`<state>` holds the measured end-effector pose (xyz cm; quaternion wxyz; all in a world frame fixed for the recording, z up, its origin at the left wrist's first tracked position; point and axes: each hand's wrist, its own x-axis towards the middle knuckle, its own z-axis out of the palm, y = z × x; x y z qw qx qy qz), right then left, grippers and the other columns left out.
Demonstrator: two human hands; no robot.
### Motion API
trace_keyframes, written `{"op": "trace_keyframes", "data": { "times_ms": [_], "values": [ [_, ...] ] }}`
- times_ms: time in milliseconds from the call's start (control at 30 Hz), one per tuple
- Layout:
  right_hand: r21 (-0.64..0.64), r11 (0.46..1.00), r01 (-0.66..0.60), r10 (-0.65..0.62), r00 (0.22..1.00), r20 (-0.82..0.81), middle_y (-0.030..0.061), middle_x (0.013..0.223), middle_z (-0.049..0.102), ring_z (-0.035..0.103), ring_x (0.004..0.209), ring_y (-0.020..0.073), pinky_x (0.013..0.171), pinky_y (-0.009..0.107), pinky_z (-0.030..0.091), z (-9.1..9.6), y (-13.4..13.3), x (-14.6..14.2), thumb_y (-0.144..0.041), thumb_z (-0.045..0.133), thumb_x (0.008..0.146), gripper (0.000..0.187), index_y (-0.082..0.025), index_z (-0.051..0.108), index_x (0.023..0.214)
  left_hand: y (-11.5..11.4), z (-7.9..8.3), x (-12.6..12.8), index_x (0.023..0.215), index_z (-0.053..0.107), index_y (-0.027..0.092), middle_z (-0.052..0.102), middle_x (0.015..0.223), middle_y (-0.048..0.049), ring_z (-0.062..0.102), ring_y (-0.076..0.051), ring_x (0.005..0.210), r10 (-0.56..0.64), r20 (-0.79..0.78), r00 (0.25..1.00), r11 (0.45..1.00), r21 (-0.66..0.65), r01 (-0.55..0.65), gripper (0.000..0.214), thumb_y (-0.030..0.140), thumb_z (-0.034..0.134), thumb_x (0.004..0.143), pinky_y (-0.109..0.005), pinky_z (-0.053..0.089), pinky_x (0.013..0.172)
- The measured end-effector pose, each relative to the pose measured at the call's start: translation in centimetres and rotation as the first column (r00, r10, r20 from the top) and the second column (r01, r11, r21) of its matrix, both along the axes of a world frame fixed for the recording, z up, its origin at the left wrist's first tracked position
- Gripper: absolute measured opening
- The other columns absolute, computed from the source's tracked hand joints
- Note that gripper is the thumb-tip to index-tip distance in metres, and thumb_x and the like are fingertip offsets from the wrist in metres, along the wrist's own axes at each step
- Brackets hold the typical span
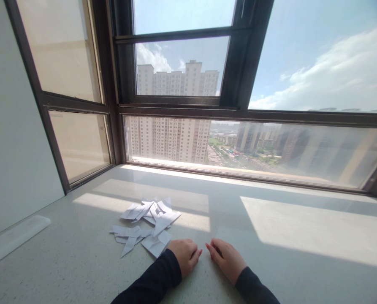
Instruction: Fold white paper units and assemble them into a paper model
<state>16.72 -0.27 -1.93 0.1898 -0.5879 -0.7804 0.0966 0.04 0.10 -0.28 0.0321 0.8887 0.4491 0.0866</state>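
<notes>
My left hand (184,254) rests on the pale stone sill (270,253) with its fingers curled under, touching the near edge of a pile of several folded white paper pieces (147,223). Just to the right, my right hand (226,256) also lies on the sill, fingers curled in, close to the left hand but apart from it. I see nothing in either hand. Both arms wear dark sleeves.
A dark-framed window (239,112) runs along the sill's far edge, with tall buildings outside. A white wall (11,147) closes the left side, with a translucent strip (14,236) at its foot. Sunlit patches cross the sill.
</notes>
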Motion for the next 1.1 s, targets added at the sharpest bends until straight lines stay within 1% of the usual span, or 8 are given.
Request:
{"op": "trace_keyframes", "data": {
  "times_ms": [367, 500, 600, 667, 767, 867, 967, 1100],
  "values": [
    [-0.018, 1.000, -0.007, 0.006, 1.000, -0.030, 0.0018, 0.058, 0.056, 0.052, 0.057, 0.0149, 0.058, 0.024, 0.035, 0.0, 0.1, 0.1, -0.034, 0.029, 0.080, 0.031, -0.020, 0.041, 0.055, 0.0, -0.4, -0.1, 0.067, 0.054, 0.019, 0.058, 0.067, -0.0018, 0.055, -0.015, 0.060, -0.016, 0.026, 1.000, 0.999, 0.049, 0.015, 0.036, 0.034, 0.026, 0.082, -0.022, 0.035, 0.047],
    [-0.030, 0.999, -0.013, 0.011, 0.998, -0.061, 0.0006, 0.056, 0.055, 0.051, 0.056, 0.0140, 0.058, 0.023, 0.035, 0.0, 0.2, 0.2, -0.034, 0.030, 0.079, 0.031, -0.020, 0.041, 0.054, 0.3, 0.2, -0.2, 0.063, 0.053, 0.019, 0.056, 0.061, -0.0005, 0.052, -0.012, 0.055, -0.044, 0.148, 0.988, 0.995, 0.100, 0.029, 0.037, 0.033, 0.026, 0.083, -0.021, 0.033, 0.046],
    [-0.026, 1.000, -0.015, 0.013, 0.997, -0.072, 0.0001, 0.054, 0.054, 0.051, 0.055, 0.0137, 0.056, 0.023, 0.035, 0.0, 0.2, 0.3, -0.036, 0.028, 0.080, 0.034, -0.020, 0.042, 0.053, 1.2, 1.5, -1.3, 0.060, 0.053, 0.018, 0.055, 0.063, -0.0016, 0.051, -0.011, 0.059, 0.015, 0.279, 0.960, 0.980, 0.184, -0.069, 0.041, 0.032, 0.022, 0.084, -0.021, 0.036, 0.053],
    [-0.019, 1.000, -0.013, 0.011, 0.997, -0.076, 0.0004, 0.054, 0.053, 0.050, 0.055, 0.0139, 0.056, 0.023, 0.035, 0.0, 0.2, 0.3, -0.037, 0.027, 0.080, 0.036, -0.020, 0.043, 0.053, 2.2, 2.3, -3.0, 0.064, 0.055, 0.018, 0.056, 0.070, -0.0031, 0.052, -0.013, 0.069, 0.145, 0.333, 0.932, 0.941, 0.245, -0.234, 0.040, 0.030, 0.022, 0.084, -0.023, 0.039, 0.063],
    [-0.014, 1.000, -0.014, 0.013, 0.996, -0.085, 0.0005, 0.053, 0.053, 0.050, 0.054, 0.0140, 0.055, 0.023, 0.034, -0.2, 0.3, 0.4, -0.038, 0.026, 0.080, 0.037, -0.019, 0.043, 0.053, 3.7, 2.7, -6.6, 0.082, 0.058, 0.020, 0.059, 0.088, -0.0051, 0.051, -0.019, 0.084, 0.393, 0.368, 0.843, 0.831, 0.250, -0.497, 0.032, 0.031, 0.027, 0.082, -0.030, 0.038, 0.075],
    [-0.024, 0.999, -0.025, 0.023, 0.996, -0.089, 0.0001, 0.053, 0.051, 0.050, 0.054, 0.0139, 0.056, 0.023, 0.035, -0.2, 0.4, 0.5, -0.039, 0.025, 0.080, 0.038, -0.019, 0.043, 0.053, 4.7, 2.0, -10.2, 0.099, 0.055, 0.019, 0.053, 0.108, -0.0106, 0.044, -0.027, 0.100, 0.546, 0.384, 0.745, 0.730, 0.219, -0.647, 0.034, 0.035, 0.032, 0.080, -0.040, 0.035, 0.081],
    [-0.036, 0.999, -0.030, 0.026, 0.996, -0.084, 0.0000, 0.053, 0.051, 0.050, 0.055, 0.0140, 0.056, 0.024, 0.035, -0.2, 0.5, 0.5, -0.040, 0.024, 0.080, 0.039, -0.019, 0.043, 0.053, 5.2, 1.1, -12.7, 0.110, 0.049, 0.025, 0.045, 0.120, -0.0076, 0.036, -0.028, 0.111, 0.716, 0.327, 0.617, 0.610, 0.137, -0.781, 0.039, 0.042, 0.035, 0.078, -0.043, 0.031, 0.087],
    [-0.038, 0.999, -0.021, 0.018, 0.996, -0.083, 0.0002, 0.052, 0.052, 0.050, 0.055, 0.0140, 0.056, 0.024, 0.035, -0.1, 0.4, 0.4, -0.042, 0.024, 0.080, 0.041, -0.019, 0.045, 0.053, 5.8, 0.1, -13.9, 0.118, 0.041, 0.030, 0.040, 0.126, -0.0082, 0.031, -0.033, 0.115, 0.753, 0.240, 0.613, 0.621, 0.051, -0.782, 0.047, 0.049, 0.032, 0.076, -0.052, 0.028, 0.085]
  ]
}}
